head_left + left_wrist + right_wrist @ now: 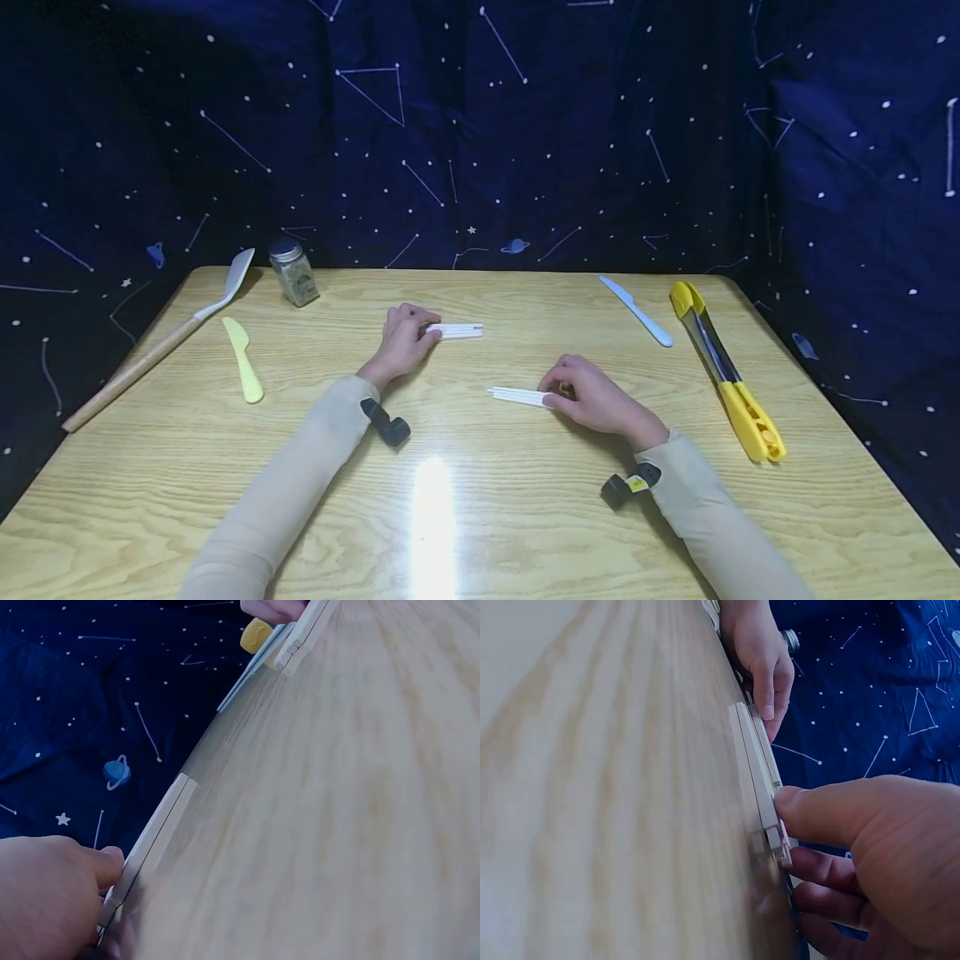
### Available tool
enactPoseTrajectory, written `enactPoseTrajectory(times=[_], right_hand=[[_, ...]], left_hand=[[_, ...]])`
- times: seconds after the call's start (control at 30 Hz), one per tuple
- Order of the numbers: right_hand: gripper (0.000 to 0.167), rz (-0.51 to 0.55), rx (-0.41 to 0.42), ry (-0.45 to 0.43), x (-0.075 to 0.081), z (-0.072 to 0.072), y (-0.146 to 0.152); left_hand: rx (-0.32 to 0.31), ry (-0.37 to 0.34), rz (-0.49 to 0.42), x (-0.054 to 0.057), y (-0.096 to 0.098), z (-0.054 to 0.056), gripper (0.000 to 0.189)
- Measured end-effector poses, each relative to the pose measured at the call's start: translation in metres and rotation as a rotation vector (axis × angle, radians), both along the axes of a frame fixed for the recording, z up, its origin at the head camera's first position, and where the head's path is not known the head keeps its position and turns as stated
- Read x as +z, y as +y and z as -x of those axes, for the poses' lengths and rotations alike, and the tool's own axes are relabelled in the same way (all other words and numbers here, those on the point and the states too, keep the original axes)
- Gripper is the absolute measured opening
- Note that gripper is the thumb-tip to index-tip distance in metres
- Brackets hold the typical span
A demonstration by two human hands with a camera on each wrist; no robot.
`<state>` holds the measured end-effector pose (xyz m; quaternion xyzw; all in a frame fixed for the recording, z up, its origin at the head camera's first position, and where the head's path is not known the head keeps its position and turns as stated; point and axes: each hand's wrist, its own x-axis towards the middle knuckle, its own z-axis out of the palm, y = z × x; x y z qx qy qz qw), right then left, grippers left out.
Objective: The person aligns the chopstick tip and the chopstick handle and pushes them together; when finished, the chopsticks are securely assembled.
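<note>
My left hand [405, 340] pinches the left end of a small bundle of white sticks [461, 331] lying level near the table's middle. In the left wrist view, the thumb presses against these square-sided sticks [154, 832], and the fingers beyond are mostly hidden. Nearer to me and to the right, my right hand [592, 394] has thumb and fingers at the right end of a second bundle of white sticks [517, 396]. The right wrist view shows the thumb along the side of that bundle [757, 772], with the fingers bent beneath its near end.
Left on the wooden table [480, 483] lie a long-handled spatula [161, 337] and a pale yellow knife [243, 360], with a glass spice jar [295, 273] behind. Right are a light blue knife [636, 312] and yellow-ended tongs [723, 371]. A dark starry cloth [480, 142] hangs behind.
</note>
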<state>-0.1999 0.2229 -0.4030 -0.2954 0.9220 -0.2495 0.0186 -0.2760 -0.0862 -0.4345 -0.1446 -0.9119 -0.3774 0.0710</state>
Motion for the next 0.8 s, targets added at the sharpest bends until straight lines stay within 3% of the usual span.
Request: enactPoseTrajectory(times=[0.23, 0.57, 0.8], right_hand=[[0.008, -0.013, 0.009, 0.037, 0.0001, 0.0007, -0.0021], [0.009, -0.015, -0.004, 0.024, -0.0009, 0.0004, -0.0062], [0.010, -0.015, -0.030, -0.003, 0.0003, -0.0015, -0.0087]], left_hand=[[0.003, 0.035, 0.004, -0.0018, 0.0018, 0.0028, 0.027], [0.042, -0.011, -0.019, 0.0010, 0.0019, 0.0010, 0.025], [0.004, -0.037, -0.063, 0.0013, -0.0026, 0.0059, 0.018]])
